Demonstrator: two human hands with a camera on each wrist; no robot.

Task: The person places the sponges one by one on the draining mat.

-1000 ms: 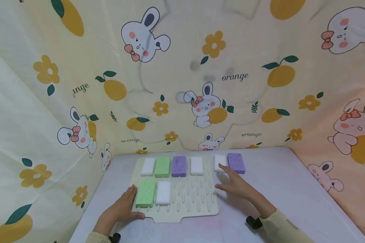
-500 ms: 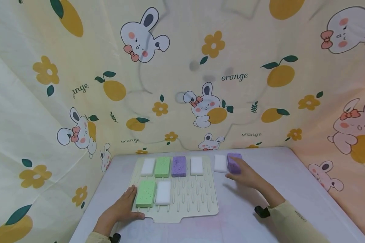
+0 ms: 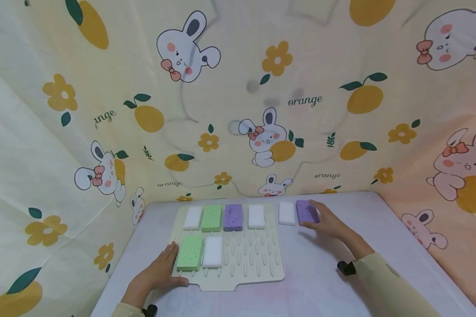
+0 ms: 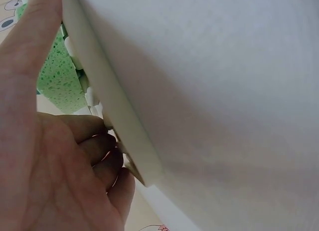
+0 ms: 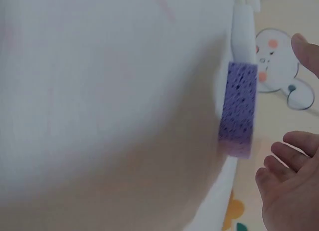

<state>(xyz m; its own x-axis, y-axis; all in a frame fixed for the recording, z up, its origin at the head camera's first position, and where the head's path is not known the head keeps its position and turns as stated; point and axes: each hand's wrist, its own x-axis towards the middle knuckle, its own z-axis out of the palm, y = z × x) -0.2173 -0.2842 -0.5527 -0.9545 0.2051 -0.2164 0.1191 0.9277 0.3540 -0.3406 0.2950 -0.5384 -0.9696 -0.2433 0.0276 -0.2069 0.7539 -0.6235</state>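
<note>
At the back right of the table, my right hand reaches around a purple sponge, thumb in front and fingers behind. The right wrist view shows that thumb and the fingertips standing apart from the purple sponge. My left hand rests on the left edge of a cream ridged drying mat, its thumb along the front edge. Beside those fingers lies a green sponge, then a white sponge. Up close in the left wrist view, fingertips touch the mat's rim.
Along the mat's back row lie a white sponge, a green sponge, a purple sponge and another white sponge. On the table, a white sponge sits left of the purple one. A printed curtain hangs behind.
My right hand has moved right from over the loose white sponge, across the purple one, to the purple sponge's right side. The left hand stays on the mat.
</note>
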